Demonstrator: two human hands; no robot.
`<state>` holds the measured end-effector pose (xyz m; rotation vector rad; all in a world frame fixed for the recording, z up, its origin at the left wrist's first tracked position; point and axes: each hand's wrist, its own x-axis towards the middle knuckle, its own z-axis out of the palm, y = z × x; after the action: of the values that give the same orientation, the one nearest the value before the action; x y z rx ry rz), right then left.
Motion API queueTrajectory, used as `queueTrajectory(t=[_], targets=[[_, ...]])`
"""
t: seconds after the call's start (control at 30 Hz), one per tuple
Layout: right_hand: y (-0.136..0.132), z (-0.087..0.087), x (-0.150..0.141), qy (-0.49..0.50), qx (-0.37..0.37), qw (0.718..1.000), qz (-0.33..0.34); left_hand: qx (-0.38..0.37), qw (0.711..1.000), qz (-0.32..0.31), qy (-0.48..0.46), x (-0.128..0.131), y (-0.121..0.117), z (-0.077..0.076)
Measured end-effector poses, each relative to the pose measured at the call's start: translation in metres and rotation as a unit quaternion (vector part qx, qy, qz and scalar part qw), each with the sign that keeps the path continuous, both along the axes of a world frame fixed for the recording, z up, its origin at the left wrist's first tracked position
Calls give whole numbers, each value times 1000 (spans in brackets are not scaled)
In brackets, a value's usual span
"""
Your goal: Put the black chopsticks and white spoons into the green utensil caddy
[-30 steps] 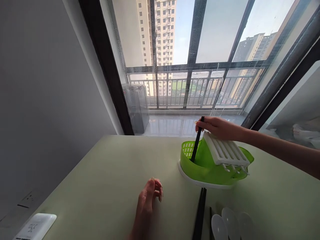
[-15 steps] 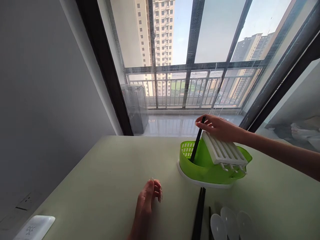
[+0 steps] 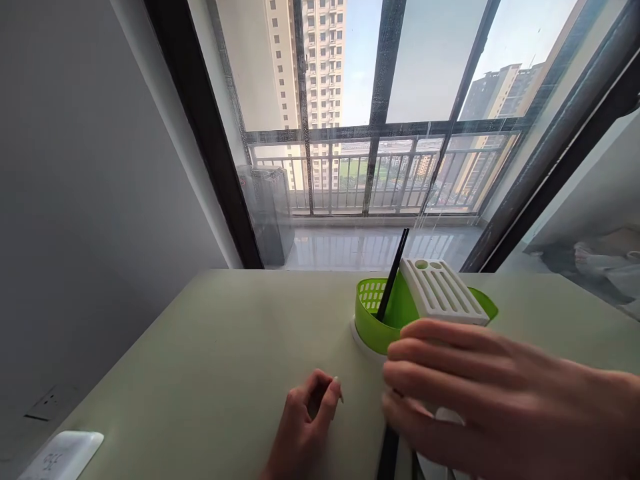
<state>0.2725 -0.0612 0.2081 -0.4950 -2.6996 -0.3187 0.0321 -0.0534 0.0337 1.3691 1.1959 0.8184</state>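
My right hand [image 3: 465, 387] hovers, slightly blurred, in front of the rack with its fingers stretched out and nothing visible in them. Beneath it, mostly covered, lie black chopsticks [image 3: 387, 457] and white spoons [image 3: 431, 469] on the table. A pair of black chopsticks [image 3: 394, 270] leans upright in the open left compartment of a green cutlery holder [image 3: 369, 331]. The holder has a slotted white cover [image 3: 443, 287] with two round holes. Left of the loose chopsticks, my left hand [image 3: 307, 420] rests near the table, fingers curled in towards the thumb, holding nothing I can see.
The pale green table [image 3: 215, 353] runs up to a large window with dark frames [image 3: 220, 160]. A white device [image 3: 67, 453] lies at the table's left front corner. A grey wall [image 3: 75, 200] with a socket [image 3: 47, 401] stands at left.
My right hand has let go of the chopsticks in the holder and come back towards me, over the loose chopsticks and spoons. My left hand has turned and moved slightly right, its fingers curling.
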Motion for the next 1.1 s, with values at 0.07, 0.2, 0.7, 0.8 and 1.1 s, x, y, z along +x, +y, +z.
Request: queueTrajectory(t=[0.07,0.2,0.7,0.8,1.1], targets=[[-9,-18,-3,-103,-43,993,-31,10,999,-18,25,1,0,-1],[-6,-72,8,-197,-64,976,-74,16,999,-17,45,0,0,0],[24,-146,12,-247,-5,966,-80,35,997,-20,67,2,0,3],[26,-146,10,-232,4,970,-75,39,996,-26,71,2,0,3],[26,-137,-7,-207,-64,970,-106,55,995,-36,76,3,-2,4]])
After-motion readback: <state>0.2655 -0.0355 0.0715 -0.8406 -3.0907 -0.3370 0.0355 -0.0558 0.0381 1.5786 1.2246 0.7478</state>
